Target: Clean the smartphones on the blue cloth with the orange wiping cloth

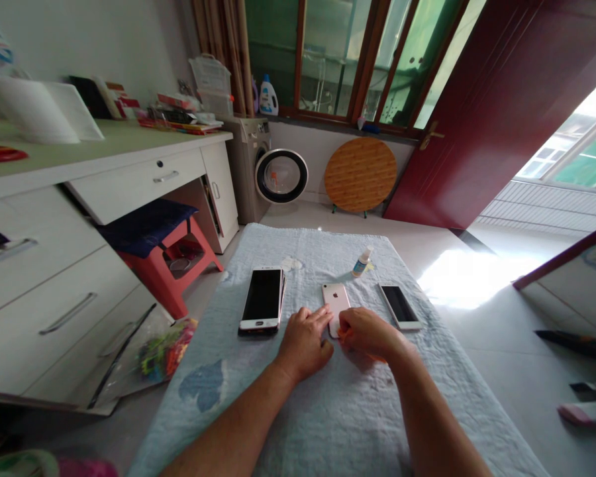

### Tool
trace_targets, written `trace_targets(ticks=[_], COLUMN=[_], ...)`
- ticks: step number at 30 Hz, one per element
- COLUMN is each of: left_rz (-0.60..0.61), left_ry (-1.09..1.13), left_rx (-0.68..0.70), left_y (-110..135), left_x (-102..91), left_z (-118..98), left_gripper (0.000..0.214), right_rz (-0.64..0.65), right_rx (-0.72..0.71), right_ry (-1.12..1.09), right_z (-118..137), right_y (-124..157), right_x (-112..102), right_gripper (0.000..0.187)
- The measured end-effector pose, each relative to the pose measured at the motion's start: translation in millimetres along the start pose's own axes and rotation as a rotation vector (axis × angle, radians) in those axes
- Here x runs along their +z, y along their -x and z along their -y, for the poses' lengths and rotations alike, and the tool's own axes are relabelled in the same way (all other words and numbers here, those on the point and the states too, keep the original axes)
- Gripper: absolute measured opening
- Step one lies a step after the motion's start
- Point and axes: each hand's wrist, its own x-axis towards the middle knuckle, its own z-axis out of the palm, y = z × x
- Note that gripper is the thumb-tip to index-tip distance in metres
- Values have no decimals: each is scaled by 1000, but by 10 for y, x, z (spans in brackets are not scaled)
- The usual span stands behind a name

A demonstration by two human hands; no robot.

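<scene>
A pale pink smartphone [336,296] lies back side up on the cloth-covered table [298,252]. My left hand [305,341] rests at its left edge, fingers stretched out and their tips touching the phone. Bunched in my closed right hand [370,331] is an orange cloth [346,336], pressed against the phone's lower right part. To the left lies a stack of phones, with a white one with a black screen [263,298] on top. Another white phone [400,306] lies face up on the right. Behind them stands a small spray bottle [362,262].
A red stool [179,271] with a dark cushion stands left of the table, beside a white desk [129,175]. Further back are a washing machine [251,152] with its round door swung out and a round wooden tabletop [361,173] leaning on the wall. A plastic bag [153,354] sits on the floor.
</scene>
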Motion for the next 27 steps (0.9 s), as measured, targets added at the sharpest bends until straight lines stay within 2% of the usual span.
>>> trace_targets(ticks=[5, 16, 23, 27], left_rz=[4, -22, -32, -25], left_ry=[4, 12, 10, 5], left_rx=[-20, -23, -9, 1], left_y=[5, -1, 2, -5], left_x=[-10, 26, 21, 18], left_z=[-17, 10, 3, 7], left_gripper=[55, 51, 50, 50], right_rz=[-51, -122, -128, -114], right_rx=[-71, -100, -32, 45], right_ry=[62, -6, 40, 79], right_z=[166, 195, 200, 179], right_y=[-50, -39, -43, 3], right_x=[55, 39, 122, 95], right_gripper=[22, 19, 24, 27])
